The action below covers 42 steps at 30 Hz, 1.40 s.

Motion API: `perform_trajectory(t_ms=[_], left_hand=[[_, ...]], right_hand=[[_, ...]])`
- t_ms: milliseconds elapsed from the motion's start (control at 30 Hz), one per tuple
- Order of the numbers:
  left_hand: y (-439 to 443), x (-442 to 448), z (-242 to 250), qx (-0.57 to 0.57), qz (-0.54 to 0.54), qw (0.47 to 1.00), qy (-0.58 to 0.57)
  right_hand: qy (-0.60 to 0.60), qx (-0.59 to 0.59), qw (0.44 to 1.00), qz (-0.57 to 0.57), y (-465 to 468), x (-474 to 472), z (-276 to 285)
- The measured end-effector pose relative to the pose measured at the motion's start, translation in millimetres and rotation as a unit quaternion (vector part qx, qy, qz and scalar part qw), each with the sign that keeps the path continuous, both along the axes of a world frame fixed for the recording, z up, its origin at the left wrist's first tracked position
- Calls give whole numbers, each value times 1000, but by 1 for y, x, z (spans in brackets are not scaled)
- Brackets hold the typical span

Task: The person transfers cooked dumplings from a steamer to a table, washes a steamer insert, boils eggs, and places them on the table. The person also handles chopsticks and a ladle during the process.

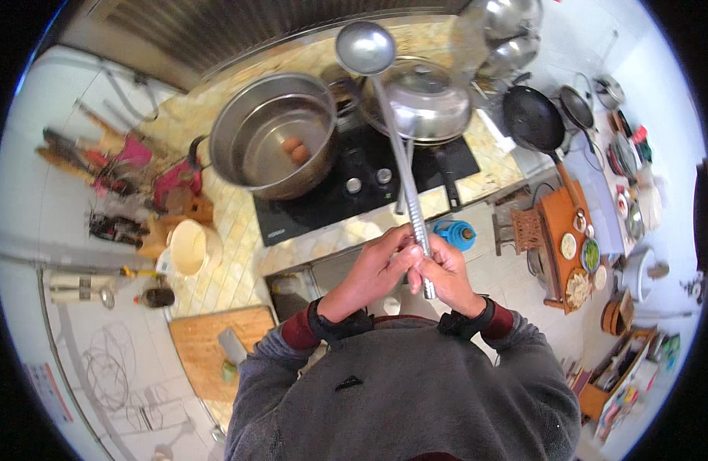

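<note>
A long stainless-steel ladle [397, 135] points away from my body, its bowl up over the back of the hob. My left hand [374, 271] and my right hand [449, 274] meet around the ribbed lower end of its handle. To the left, a large steel pot [230, 167] stands uncovered on the black glass hob [359, 155]. Two brown eggs [296, 150] lie together at its bottom; whether water covers them is hard to tell. Behind the ladle's shaft sits a pan with a domed steel lid [446, 109], partly hidden by the ladle.
A wooden cutting board [201, 346] with a cleaver [233, 346] lies at my left. Beyond it stand a cream container [189, 248] and a knife block [192, 207]. At right, a black frying pan [532, 118] hangs near an orange wooden table [552, 230] bearing several dishes.
</note>
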<state>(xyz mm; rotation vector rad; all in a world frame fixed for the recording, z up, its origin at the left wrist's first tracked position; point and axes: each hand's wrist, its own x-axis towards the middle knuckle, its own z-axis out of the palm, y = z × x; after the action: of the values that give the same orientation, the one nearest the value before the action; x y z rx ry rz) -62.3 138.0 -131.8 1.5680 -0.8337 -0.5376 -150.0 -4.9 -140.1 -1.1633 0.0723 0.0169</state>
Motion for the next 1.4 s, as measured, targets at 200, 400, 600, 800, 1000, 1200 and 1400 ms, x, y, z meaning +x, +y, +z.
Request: perform_trajectory(t_ms=[200, 400, 600, 800, 1000, 1200, 1400], left_hand=[[67, 17, 12, 50, 128, 964, 228], [145, 52, 34, 22, 253, 936, 241], [215, 112, 64, 207, 268, 924, 180], [206, 152, 57, 361, 209, 904, -92], [190, 176, 51, 404, 142, 888, -167], [175, 180, 62, 459, 92, 867, -172], [166, 174, 80, 475, 52, 866, -148]], right_hand=[[-15, -61, 992, 113, 75, 46, 0], [-84, -212, 940, 255, 110, 93, 2], [-91, -150, 966, 192, 113, 106, -10], [-64, -126, 965, 223, 95, 117, -14], [-78, -138, 967, 201, 69, 127, -12], [-39, -117, 973, 193, 43, 128, -17], [-16, -105, 979, 175, 27, 128, -16]])
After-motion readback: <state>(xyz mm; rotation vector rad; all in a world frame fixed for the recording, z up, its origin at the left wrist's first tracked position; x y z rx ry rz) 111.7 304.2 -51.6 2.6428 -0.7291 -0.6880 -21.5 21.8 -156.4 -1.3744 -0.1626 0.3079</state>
